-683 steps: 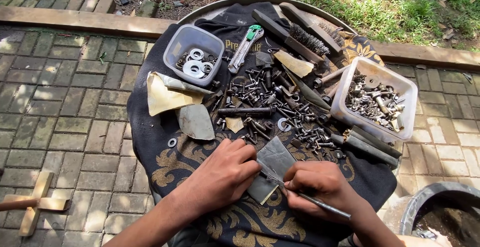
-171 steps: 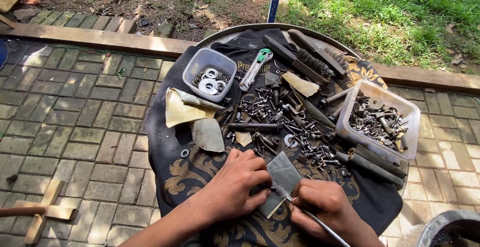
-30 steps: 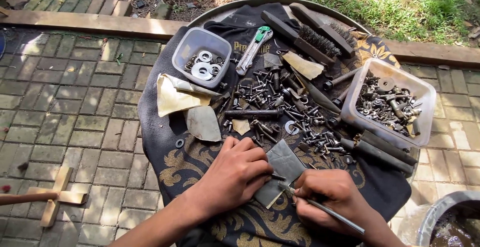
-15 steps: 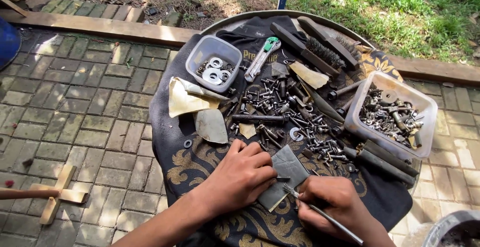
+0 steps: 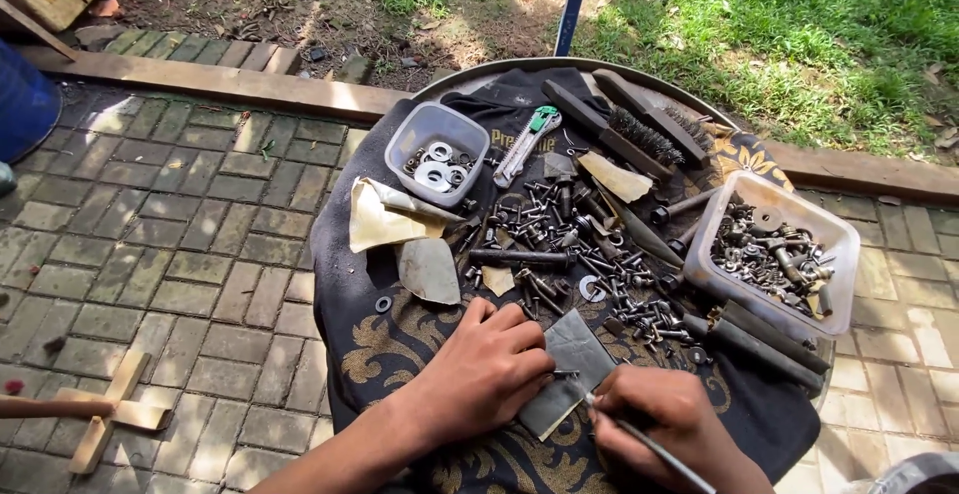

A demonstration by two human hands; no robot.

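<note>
Head view: a grey sandpaper sheet (image 5: pixel 567 374) is pinned on the cloth-covered worktop (image 5: pixel 400 339) by the left hand (image 5: pixel 489 374), fingers curled; a thin metal rod (image 5: pixel 649 442) is gripped in the closed right hand (image 5: pixel 659 424), beside scattered bolts (image 5: pixel 579 249).

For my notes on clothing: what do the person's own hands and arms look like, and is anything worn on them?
Both the left hand and the right hand are bare: no gloves, rings, watch or bracelet show. The forearms in view have no sleeves.
</note>
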